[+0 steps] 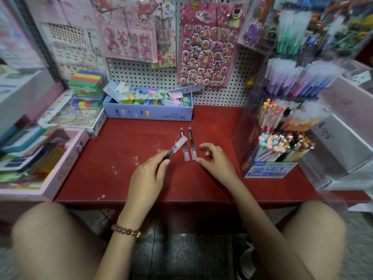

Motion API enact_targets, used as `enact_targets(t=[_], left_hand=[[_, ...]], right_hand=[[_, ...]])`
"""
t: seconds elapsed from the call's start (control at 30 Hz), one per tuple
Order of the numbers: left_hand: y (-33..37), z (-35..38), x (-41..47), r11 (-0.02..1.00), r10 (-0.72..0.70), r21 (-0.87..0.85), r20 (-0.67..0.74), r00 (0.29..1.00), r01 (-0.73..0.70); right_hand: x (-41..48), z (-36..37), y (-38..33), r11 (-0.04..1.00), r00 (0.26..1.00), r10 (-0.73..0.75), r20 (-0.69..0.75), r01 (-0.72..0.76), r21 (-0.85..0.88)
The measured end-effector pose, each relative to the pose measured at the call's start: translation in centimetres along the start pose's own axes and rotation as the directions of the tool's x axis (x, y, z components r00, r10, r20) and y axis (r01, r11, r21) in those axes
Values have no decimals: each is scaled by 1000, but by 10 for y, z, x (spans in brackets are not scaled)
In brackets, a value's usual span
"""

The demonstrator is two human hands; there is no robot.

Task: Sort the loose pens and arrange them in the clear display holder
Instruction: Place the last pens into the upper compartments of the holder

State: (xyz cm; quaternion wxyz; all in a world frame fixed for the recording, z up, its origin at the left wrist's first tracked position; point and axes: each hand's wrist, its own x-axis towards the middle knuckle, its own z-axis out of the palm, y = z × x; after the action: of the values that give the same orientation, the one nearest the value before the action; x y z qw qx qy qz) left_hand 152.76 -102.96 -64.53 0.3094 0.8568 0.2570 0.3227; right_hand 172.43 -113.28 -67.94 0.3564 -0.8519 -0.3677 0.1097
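My left hand (148,174) pinches a black pen with a clear cap (176,148) by its dark end, cap pointing up and to the right over the red shelf (125,158). Two more black pens with clear caps lie side by side on the shelf, one (184,145) on the left and one (192,143) on the right. My right hand (216,160) hovers just right of them with fingers loosely curled, its thumb tip near the right pen's cap, holding nothing. The clear tiered display holder (286,126) stands at the right, filled with coloured pens.
A blue box of paper clips and tags (148,114) stands at the back of the shelf. Pink trays with stationery (60,168) sit at the left. A pegboard with sticker sheets (205,43) rises behind. My knees are below the shelf edge.
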Motion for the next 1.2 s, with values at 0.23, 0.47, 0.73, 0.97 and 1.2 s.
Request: enact_targets(t=[0.23, 0.47, 0.73, 0.97, 1.2], left_hand=[[-7, -5, -2, 995, -74, -66, -28, 997, 72], [-5, -2, -4, 990, -69, -124, -10, 998, 67], [33, 0, 15, 945, 64, -322, 1, 998, -60], [117, 20, 52, 852, 312, -484, 165, 936, -199], [164, 41, 85, 742, 459, -608, 156, 874, -282]], right_hand=[[8, -5, -19, 962, 980, -62, 189, 109, -250], [-6, -10, -20, 930, 999, -15, 39, 28, -366], [-39, -71, -46, 960, 913, -149, -379, 226, 167], [-47, -146, -90, 777, 887, -256, -384, 425, 463], [-47, -203, -94, 761, 848, -353, -395, 505, 407]])
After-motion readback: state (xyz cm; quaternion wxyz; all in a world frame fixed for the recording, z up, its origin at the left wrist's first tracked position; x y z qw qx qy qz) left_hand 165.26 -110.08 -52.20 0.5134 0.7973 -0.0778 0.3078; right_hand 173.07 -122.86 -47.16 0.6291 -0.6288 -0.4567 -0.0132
